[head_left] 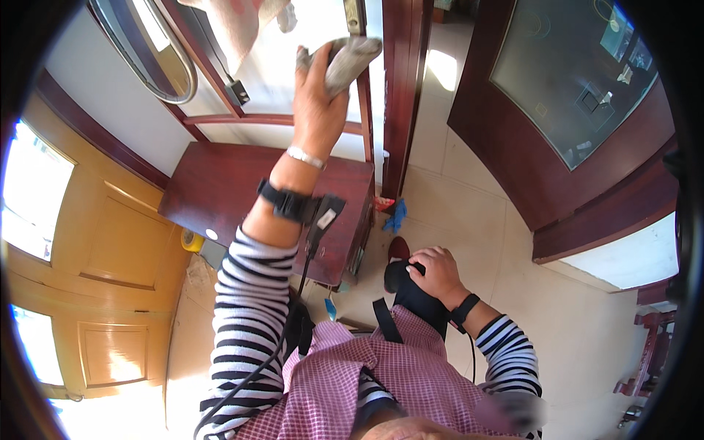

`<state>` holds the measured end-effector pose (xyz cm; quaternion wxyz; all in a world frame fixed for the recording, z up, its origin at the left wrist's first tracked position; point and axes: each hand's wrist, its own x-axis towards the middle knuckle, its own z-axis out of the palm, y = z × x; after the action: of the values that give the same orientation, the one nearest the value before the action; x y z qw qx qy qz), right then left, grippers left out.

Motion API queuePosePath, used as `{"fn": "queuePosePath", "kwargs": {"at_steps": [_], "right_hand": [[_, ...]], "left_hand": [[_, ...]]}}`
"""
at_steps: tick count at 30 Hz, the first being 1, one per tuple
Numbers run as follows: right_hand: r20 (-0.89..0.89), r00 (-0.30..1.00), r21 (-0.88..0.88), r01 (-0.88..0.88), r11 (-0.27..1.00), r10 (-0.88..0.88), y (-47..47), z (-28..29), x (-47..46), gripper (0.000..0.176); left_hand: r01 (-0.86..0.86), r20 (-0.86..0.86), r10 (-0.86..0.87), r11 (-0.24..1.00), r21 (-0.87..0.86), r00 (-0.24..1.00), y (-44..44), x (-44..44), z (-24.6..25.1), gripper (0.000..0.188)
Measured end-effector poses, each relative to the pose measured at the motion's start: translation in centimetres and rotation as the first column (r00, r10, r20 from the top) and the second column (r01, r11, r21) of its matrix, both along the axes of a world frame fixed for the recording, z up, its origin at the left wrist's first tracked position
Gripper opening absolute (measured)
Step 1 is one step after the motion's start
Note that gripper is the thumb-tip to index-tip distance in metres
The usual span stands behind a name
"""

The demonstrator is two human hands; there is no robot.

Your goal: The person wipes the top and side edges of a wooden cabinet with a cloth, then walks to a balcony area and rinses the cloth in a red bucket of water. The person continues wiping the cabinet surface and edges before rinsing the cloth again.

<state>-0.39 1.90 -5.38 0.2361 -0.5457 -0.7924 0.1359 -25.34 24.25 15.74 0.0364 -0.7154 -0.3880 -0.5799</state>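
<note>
My left hand (320,118) is raised over a dark red wooden cabinet (220,181) and grips a bunched grey cloth (352,66). The cloth is against or just in front of a bright panel (280,88) framed in red wood (264,119); I cannot tell whether they touch. My right hand (438,273) rests on my bent knee in dark trousers (421,300), fingers slightly spread, holding nothing. Each wrist bears a black strap, with a cable running from it.
A beige cloth (234,25) hangs above a black plug-like block (237,92). At left are a chrome tube (192,82) and a yellow door (124,236). A glazed wooden door (495,115) stands ajar at right. A blue glove-like item (396,215) lies by the door frame (404,99).
</note>
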Motion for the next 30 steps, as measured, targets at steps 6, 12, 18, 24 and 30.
{"fn": "queuePosePath", "kwargs": {"at_steps": [6, 12, 18, 24, 30], "right_hand": [[0.050, 0.999, -0.028, 0.018, 0.999, -0.016, 0.3, -0.1, -0.2, 0.015], [0.050, 0.999, -0.046, -0.007, 0.999, 0.009, 0.6, 0.2, -0.5, 0.016], [0.042, 0.999, -0.049, 0.008, 0.999, -0.006, 0.4, 0.5, -0.6, 0.016], [0.011, 1.000, -0.025, -0.014, 1.000, 0.015, 0.4, 0.2, -0.7, 0.014], [0.042, 0.998, -0.035, -0.036, 0.999, 0.038, 0.6, 0.3, -0.7, 0.013]], "left_hand": [[-0.015, 0.018, 0.020, 0.974, -0.225, 1.000, 2.3, 2.6, -3.8, 0.076], [-0.122, -0.274, 0.037, 0.946, -0.301, 0.961, -0.3, 1.2, -9.7, 0.070], [-0.066, -0.039, 0.061, 0.988, -0.137, 0.997, -1.0, 2.7, -10.3, 0.068], [-0.198, -0.188, 0.151, 0.945, -0.261, 0.970, -1.8, 4.5, -13.4, 0.075], [-0.099, -0.479, -0.138, 0.893, -0.438, 0.867, -4.2, 1.2, -11.5, 0.067]]}}
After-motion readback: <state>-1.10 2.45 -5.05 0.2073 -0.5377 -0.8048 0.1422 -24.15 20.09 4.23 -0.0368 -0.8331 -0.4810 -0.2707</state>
